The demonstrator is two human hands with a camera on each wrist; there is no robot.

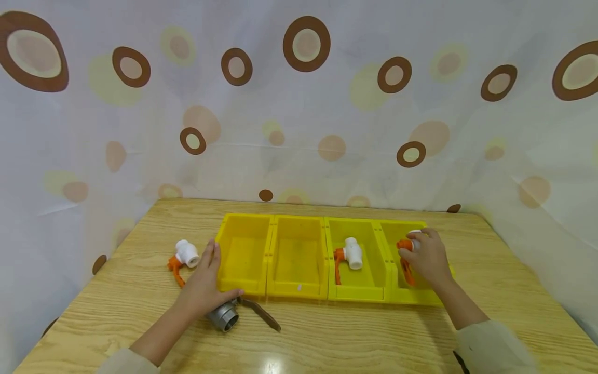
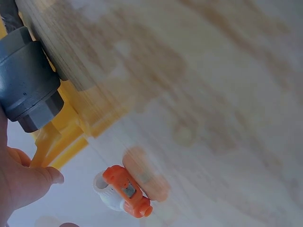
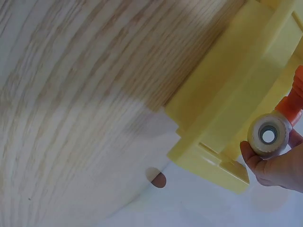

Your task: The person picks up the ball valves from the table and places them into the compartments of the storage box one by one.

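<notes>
My right hand [image 1: 427, 257] pinches a white plastic ball valve with an orange handle [image 1: 405, 270], over the far-right yellow bin [image 1: 425, 297]. In the right wrist view, the round open end of this valve [image 3: 269, 136] faces the camera. My left hand [image 1: 203, 283] rests against the left side of the far-left yellow bin [image 1: 243, 287], fingers extended and thumb spread along its front. A grey metal ball valve [image 1: 225, 316] with a dark lever lies by that thumb, partly hidden by the hand. Another white ball valve [image 1: 188, 253] with an orange handle lies left of the bins.
The yellow bins stand joined in a row on the wooden table [image 1: 327, 337]. The third bin from the left holds a white ball valve [image 1: 353, 253] with an orange handle. A patterned curtain [image 1: 261, 171] rises behind the table.
</notes>
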